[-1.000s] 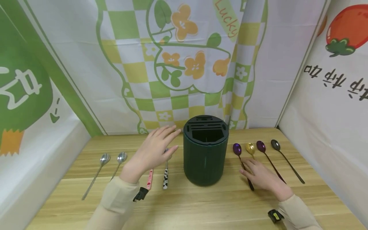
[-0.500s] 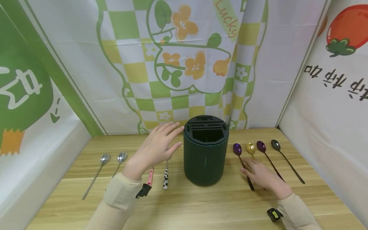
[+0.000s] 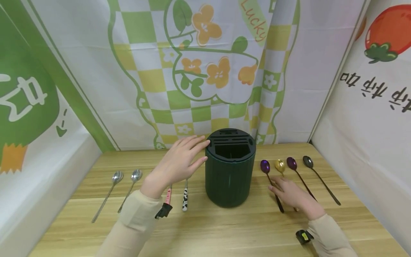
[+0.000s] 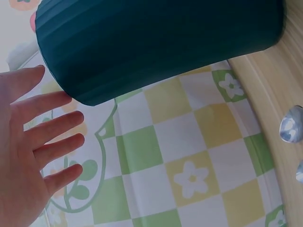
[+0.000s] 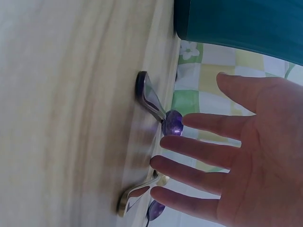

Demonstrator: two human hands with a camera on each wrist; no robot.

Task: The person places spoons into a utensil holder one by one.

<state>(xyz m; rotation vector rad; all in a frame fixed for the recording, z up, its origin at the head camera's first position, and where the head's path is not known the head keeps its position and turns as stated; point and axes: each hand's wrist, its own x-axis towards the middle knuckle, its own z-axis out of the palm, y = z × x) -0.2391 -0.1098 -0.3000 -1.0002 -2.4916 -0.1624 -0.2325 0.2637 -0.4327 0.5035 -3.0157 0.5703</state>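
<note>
My left hand [image 3: 174, 162] reaches up to the upper left side of a dark green, ribbed cylindrical canister [image 3: 228, 182] with a slotted black top, its fingers wide and straight, fingertips at the rim; whether they touch it, I cannot tell. The canister stands upright on a wood-grain table [image 3: 224, 230]. To its right, my right hand [image 3: 292, 195] hovers palm down with fingers spread wide above a shiny purple-bowled metal spoon [image 3: 265, 166] with a dark handle, the one nearest the canister, and a shiny gold metal spoon [image 3: 280, 165] just beyond. Farther right of the canister lie a second purple metal spoon [image 3: 292, 163] and a glossy black metal spoon [image 3: 308, 162]. Left of the canister, nearest first, lie a black-and-white patterned handle [image 3: 184, 199], a pink patterned handle [image 3: 168, 196] partly hidden by my arm, a silver metal spoon [image 3: 136, 175] and another silver metal spoon [image 3: 117, 177]. Behind the canister hangs a green, yellow and white checked cloth [image 3: 201, 114] with orange flowers.
</note>
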